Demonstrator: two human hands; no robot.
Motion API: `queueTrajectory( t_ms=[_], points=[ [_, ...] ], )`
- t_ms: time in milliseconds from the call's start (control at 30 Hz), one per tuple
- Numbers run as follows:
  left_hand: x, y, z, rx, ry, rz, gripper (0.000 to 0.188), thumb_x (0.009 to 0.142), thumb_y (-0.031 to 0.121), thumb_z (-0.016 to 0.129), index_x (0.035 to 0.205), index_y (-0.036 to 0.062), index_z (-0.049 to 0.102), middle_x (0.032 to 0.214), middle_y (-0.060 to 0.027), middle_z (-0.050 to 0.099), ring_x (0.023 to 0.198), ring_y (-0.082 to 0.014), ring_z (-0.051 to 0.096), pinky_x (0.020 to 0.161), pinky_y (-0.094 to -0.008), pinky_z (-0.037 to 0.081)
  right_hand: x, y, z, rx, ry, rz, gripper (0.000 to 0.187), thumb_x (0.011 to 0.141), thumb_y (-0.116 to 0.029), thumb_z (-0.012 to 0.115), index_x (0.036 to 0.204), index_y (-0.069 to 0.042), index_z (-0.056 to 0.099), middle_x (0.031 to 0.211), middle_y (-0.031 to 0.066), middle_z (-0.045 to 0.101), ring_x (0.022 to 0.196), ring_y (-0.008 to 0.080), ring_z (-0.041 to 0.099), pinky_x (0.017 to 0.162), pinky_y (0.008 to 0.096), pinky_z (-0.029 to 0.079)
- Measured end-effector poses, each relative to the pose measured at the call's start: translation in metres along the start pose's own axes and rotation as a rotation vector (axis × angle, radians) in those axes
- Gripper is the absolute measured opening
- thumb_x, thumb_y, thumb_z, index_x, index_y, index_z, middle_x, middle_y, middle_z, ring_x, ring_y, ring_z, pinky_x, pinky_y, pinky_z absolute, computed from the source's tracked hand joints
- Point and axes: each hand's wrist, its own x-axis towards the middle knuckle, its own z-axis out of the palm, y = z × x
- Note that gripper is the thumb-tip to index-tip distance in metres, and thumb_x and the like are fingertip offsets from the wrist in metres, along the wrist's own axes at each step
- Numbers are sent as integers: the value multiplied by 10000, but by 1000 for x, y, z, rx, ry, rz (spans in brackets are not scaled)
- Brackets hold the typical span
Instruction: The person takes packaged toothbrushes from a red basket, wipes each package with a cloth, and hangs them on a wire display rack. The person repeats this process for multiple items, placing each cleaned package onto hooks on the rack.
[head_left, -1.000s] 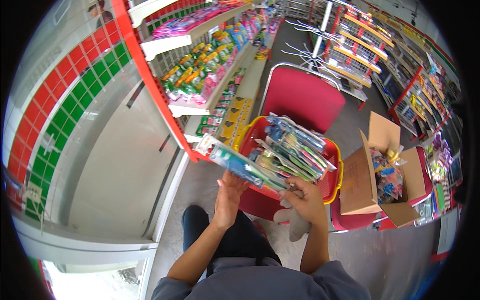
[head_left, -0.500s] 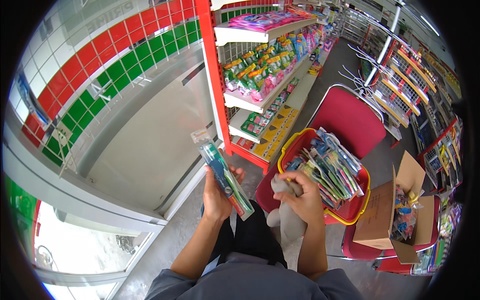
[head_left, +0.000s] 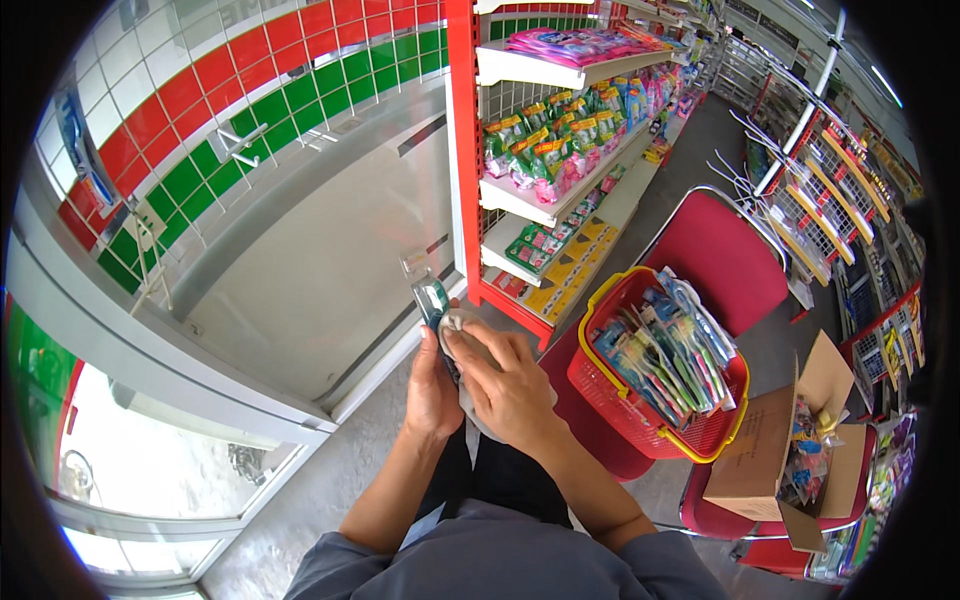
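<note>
Toothbrush (head_left: 432, 301) partly behind cloth (head_left: 461, 318), near basket (head_left: 598, 384)

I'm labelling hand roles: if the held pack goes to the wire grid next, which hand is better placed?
Probably the left hand: it holds the pack, nearer the wire grid, while the right hand has a grey cloth.

Slate-grey short-sleeved shirt (head_left: 480, 560); trousers (head_left: 515, 482) dark, probably black.

A slim clear-and-teal toothbrush pack (head_left: 431, 298) slanted up from the left hand (head_left: 432, 395); a bunched grey cloth (head_left: 457, 320) pressed against it, under the right hand (head_left: 512, 392).
</note>
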Motion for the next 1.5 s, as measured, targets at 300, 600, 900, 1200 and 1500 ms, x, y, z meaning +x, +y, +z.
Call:
queueTrajectory(
  t_ms=[300, 600, 900, 1200, 1500],
  points=[
    [19, 24, -10, -5, 74, 140, 693, 1001, 553, 415, 1467, 43, 357, 1015, -18, 556, 927, -114, 523, 835, -273, 470, -45, -1, 3, -45, -175, -99, 517, 746, -40, 664, 1256, -103, 611, 1195, 22, 577, 853, 237, 585, 696, 332, 552],
    [16, 36, -15, 25, 126, 88, 560, 1002, 566, 406, 1202, 72, 577, 990, -29, 627, 917, -137, 587, 888, -293, 486, -37, 20, -44, 441, -101, 190, 311, 877, -41, 630, 1184, -23, 678, 1147, 115, 663, 979, 260, 605, 854, 344, 486],
    [5, -2, -7, 45, 36, 2, 511, 1058, 470, 306, 1200, 53, 565, 1120, -117, 642, 1007, -211, 636, 920, -373, 522, 6, 5, -15, 294, 26, 76, 351, 877, -51, 641, 1227, -67, 664, 1161, 95, 645, 1002, 273, 594, 873, 361, 479],
    [22, 10, -17, 68, 307, 127, 413, 1046, 447, 397, 960, 104, 611, 778, -56, 640, 648, -150, 597, 576, -294, 504, -40, -3, -9, 303, -117, 102, 340, 864, -35, 644, 1199, -80, 678, 1133, 86, 661, 916, 269, 627, 785, 338, 524],
    [9, -3, -27, 358, 128, 65, 343, 1041, 323, 480, 1265, 66, 511, 777, -9, 551, 572, -78, 521, 487, -222, 424, -36, 22, -45, 575, -147, 301, 307, 911, -85, 628, 1213, -52, 669, 1141, 124, 694, 947, 265, 662, 829, 352, 503]
  ],
)
